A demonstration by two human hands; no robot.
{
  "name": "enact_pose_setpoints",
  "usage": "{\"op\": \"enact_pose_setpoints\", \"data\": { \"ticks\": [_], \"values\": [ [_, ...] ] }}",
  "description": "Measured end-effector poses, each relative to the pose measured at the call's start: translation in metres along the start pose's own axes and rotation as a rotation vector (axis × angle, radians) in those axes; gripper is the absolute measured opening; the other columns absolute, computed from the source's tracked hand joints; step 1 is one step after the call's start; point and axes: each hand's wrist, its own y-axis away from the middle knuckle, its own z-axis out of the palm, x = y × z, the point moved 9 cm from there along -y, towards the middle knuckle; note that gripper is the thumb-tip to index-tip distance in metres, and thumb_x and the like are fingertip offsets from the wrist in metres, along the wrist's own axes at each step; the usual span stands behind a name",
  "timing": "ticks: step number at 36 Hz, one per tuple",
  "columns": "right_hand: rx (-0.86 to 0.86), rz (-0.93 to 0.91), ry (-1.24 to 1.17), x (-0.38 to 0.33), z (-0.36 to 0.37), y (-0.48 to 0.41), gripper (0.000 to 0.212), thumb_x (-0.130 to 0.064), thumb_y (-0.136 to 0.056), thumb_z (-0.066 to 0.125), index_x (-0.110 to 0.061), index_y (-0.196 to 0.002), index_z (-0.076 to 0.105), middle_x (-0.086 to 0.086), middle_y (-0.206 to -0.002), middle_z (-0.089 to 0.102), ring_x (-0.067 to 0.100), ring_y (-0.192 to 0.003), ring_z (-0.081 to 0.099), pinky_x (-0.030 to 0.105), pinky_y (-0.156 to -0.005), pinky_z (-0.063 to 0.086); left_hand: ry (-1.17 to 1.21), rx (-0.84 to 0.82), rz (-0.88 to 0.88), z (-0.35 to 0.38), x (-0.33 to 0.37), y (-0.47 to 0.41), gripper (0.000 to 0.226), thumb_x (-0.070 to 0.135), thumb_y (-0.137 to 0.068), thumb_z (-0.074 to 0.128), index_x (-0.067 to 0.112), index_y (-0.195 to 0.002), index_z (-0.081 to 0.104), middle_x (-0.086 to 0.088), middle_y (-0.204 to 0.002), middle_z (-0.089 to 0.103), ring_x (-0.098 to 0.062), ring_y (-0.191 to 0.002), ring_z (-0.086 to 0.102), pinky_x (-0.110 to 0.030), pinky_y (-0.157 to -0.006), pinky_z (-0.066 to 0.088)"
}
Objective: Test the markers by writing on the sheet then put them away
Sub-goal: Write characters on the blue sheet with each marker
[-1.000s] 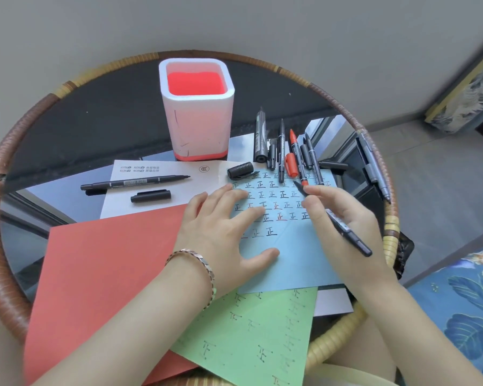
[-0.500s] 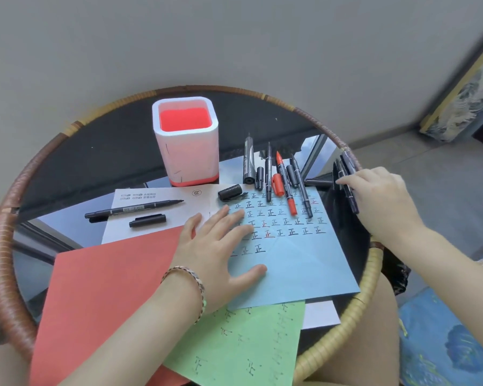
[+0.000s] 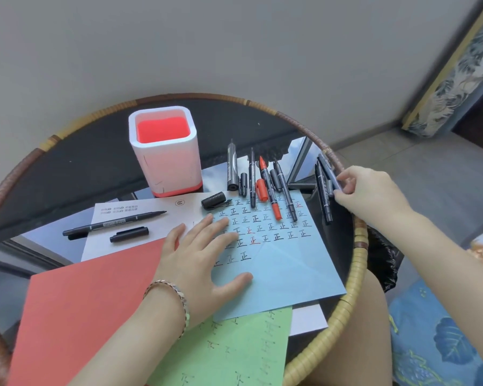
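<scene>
My left hand (image 3: 204,254) lies flat with fingers spread on the blue sheet (image 3: 285,263), which carries rows of black and red written characters. My right hand (image 3: 368,190) is at the table's right rim, its fingertips pinched on a dark marker (image 3: 327,169) that lies there. A second black marker (image 3: 324,199) lies right beside it. Several uncapped markers (image 3: 252,179), among them a red marker (image 3: 268,188), and loose caps lie in a row at the sheet's top edge. The white pen holder (image 3: 168,162) with a red inside stands at the back.
An uncapped black marker (image 3: 115,222) and its cap (image 3: 129,234) lie on a white sheet (image 3: 151,211) at left. A loose cap (image 3: 214,200) sits by the blue sheet. A red sheet (image 3: 89,302) and a green sheet (image 3: 234,349) overlap in front. The woven table rim (image 3: 346,302) curves round.
My right hand has left the blue sheet with a black marker and gone to the right rim beside the markers there. My left hand has stayed flat on the sheet.
</scene>
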Motion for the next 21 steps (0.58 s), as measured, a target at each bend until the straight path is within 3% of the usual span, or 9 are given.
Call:
{"op": "enact_pose_setpoints", "data": {
  "ticks": [4,6,9,12,15,21],
  "values": [
    [-0.080,0.114,-0.056,-0.004,0.005,-0.004,0.026,-0.022,-0.078,0.065,-0.007,-0.100,0.066,0.013,-0.096,0.066,0.029,-0.087,0.058,0.036,-0.075,0.050,-0.004,-0.005,0.000,0.000,0.000,0.000,0.071,0.074,-0.063,0.027,0.040,-0.123,0.047,0.021,-0.143,0.031,0.009,-0.129,0.008,-0.029,-0.109,-0.006],
    [-0.116,0.136,-0.126,-0.006,0.004,-0.003,0.022,-0.020,-0.080,0.064,-0.005,-0.095,0.069,0.013,-0.093,0.063,0.024,-0.080,0.053,0.030,-0.065,0.045,-0.012,-0.014,-0.002,0.000,0.000,0.000,0.073,0.074,-0.063,0.025,0.041,-0.124,0.045,0.022,-0.144,0.029,0.010,-0.128,0.005,-0.028,-0.109,-0.008],
    [-0.130,0.142,-0.304,-0.011,-0.003,0.005,0.018,-0.017,-0.085,0.059,-0.003,-0.088,0.070,0.013,-0.086,0.062,0.018,-0.068,0.049,0.022,-0.052,0.036,-0.008,-0.021,-0.007,-0.001,0.000,0.000,0.074,0.074,-0.062,0.024,0.041,-0.126,0.043,0.022,-0.145,0.026,0.011,-0.128,0.003,-0.028,-0.109,-0.010],
    [-0.147,0.141,-0.582,-0.018,-0.007,0.021,0.018,-0.019,-0.086,0.060,-0.008,-0.098,0.068,0.003,-0.076,0.062,0.014,-0.065,0.052,0.019,-0.050,0.043,-0.025,-0.035,-0.011,0.000,-0.001,0.000,0.076,0.074,-0.061,0.020,0.043,-0.127,0.040,0.024,-0.146,0.022,0.012,-0.128,-0.001,-0.028,-0.109,-0.012],
    [-0.202,0.081,-0.806,-0.036,-0.005,0.043,0.014,-0.022,-0.086,0.060,-0.013,-0.093,0.067,-0.011,-0.056,0.063,0.000,-0.050,0.053,0.012,-0.048,0.046,-0.027,-0.047,-0.023,0.001,-0.001,-0.001,0.076,0.074,-0.061,0.020,0.042,-0.127,0.040,0.023,-0.147,0.023,0.008,-0.133,0.003,-0.028,-0.109,-0.011],
    [-0.179,-0.114,-0.988,-0.080,-0.001,0.080,0.022,-0.018,-0.082,0.060,-0.008,-0.069,0.046,0.001,-0.041,0.051,0.009,-0.035,0.046,0.016,-0.037,0.038,-0.087,-0.084,-0.034,0.003,-0.003,-0.001,0.080,0.074,-0.059,0.011,0.047,-0.133,0.028,0.024,-0.149,0.014,0.002,-0.138,-0.002,-0.030,-0.108,-0.013]
  ]
}}
